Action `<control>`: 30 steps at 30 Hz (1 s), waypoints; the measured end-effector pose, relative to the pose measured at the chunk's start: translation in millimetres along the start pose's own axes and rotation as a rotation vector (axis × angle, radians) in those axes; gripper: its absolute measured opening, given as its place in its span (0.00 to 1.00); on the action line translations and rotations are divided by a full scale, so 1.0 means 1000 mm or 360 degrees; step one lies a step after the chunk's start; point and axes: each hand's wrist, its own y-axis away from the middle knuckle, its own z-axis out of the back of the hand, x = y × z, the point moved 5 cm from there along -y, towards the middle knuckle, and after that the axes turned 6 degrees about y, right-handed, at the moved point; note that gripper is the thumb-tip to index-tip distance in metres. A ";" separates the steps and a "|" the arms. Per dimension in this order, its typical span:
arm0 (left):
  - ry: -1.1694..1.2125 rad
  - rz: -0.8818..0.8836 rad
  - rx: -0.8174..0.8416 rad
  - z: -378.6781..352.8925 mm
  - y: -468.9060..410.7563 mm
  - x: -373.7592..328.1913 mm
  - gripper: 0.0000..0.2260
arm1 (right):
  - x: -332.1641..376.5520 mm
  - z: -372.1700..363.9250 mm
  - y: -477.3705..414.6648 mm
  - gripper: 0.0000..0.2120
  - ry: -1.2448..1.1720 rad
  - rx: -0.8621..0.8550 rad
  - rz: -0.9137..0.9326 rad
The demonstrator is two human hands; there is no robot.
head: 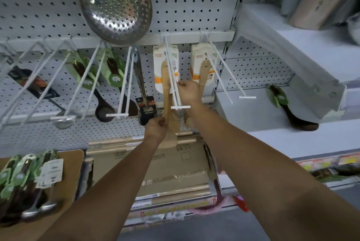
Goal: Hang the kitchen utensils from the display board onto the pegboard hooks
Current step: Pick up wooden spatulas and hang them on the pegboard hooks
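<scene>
Wooden spatula (167,102) vertical, blade down, seemingly on hook (175,88)

Two arms on my feed, both bare from the bottom frame edge up to the wrists. The left hand (155,129), below and left of the white hook (180,107), is bare. The right hand (188,93), just right of that hook, is bare too; I get the back of it, knuckle ridges showing. The right forearm (263,162), down-right of the hook, looks broad near the frame edge through the wide lens, with a faint crease line across it. The left forearm (116,178), down-left of the hook, reads narrower and smooth. Nails too blurred to tell.
</scene>
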 end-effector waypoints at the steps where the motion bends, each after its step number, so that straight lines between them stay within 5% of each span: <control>1: -0.0055 -0.0010 -0.0005 0.002 -0.001 0.001 0.09 | -0.001 -0.001 0.004 0.23 0.0031 0.0032 0.0020; 3: -0.0182 -0.0074 -0.0007 0.006 0.004 0.000 0.10 | -0.013 -0.008 0.013 0.32 0.0205 0.0157 0.0034; 7: -0.0725 -0.0235 -0.0069 0.026 0.036 -0.001 0.18 | -0.041 -0.012 0.047 0.31 0.0852 0.0401 0.0119; 12: -0.1376 -0.0286 -0.0218 0.103 0.087 0.023 0.29 | -0.030 -0.045 0.080 0.24 0.1592 0.0713 0.0851; 16: -0.1486 -0.0065 -0.0423 0.185 0.154 0.051 0.31 | 0.012 -0.102 0.129 0.36 0.1612 0.0840 0.1321; 30: -0.1249 0.0698 -0.0836 0.427 0.401 0.202 0.29 | 0.128 -0.342 0.400 0.29 0.1454 0.1377 0.2113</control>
